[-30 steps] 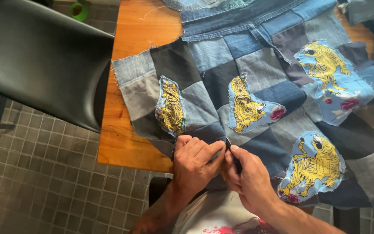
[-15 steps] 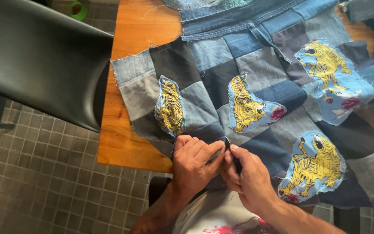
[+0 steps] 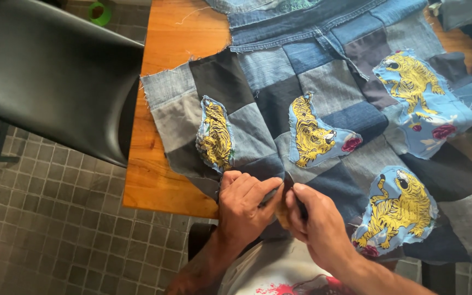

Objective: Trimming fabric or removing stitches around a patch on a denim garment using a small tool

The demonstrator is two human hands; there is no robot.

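Both hands pinch the near edge of a denim patchwork cloth [image 3: 323, 114] at the front of the wooden worktop [image 3: 159, 180]. The left hand [image 3: 244, 207] presses the seam, fingers closed on fabric. The right hand [image 3: 315, 224] grips a small dark tool [image 3: 290, 188], perhaps sharp; a slip could nick the frayed soft cloth or a thumb. Yellow tiger patches [image 3: 310, 134] dot the blue squares.

1. This looks like a small sewing or craft workroom, possibly in a home.
2. A wooden counter [image 3: 159, 180] carries a patchwork of denim pieces [image 3: 279, 98] with raw, frayed edges, which points to handwork on cloth.
3. Cut-out tiger patches [image 3: 312, 134] in yellow on blue lie on the denim.
4. The floor [image 3: 45, 229] is laid with small grey tiles.
5. A black padded chair [image 3: 50, 71] stands just beside the counter.
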